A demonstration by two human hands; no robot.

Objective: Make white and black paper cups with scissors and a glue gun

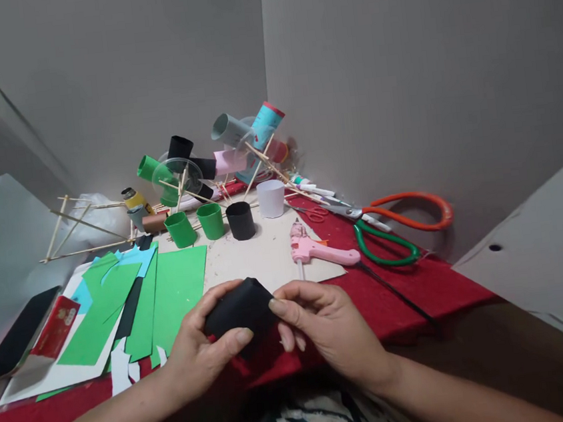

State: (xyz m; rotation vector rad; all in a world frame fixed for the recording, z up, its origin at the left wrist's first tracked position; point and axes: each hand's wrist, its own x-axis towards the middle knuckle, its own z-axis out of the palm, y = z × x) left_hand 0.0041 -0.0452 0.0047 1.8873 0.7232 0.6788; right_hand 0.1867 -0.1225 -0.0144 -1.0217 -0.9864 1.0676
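Observation:
A black paper cup or tube [241, 309] is held between both hands, just above the table's front edge. My left hand [209, 339] wraps round its left side, thumb lying along the front. At the right end, my right hand [318, 321] pinches the rim between thumb and finger. Beyond the hands stand two green paper cups [211, 222], another black paper cup [240, 221] and a white cup [271, 199]. To the right of these, a pink glue gun [316, 251] rests on the pale board [236, 263].
Large scissors [387, 216] with orange and green handles lie at the right. Green paper sheets [173, 283] and cut scraps cover the left side. Stick frames carrying clear discs [177, 178] and coloured tubes stand at the back. Red cloth [450, 287] covers the table.

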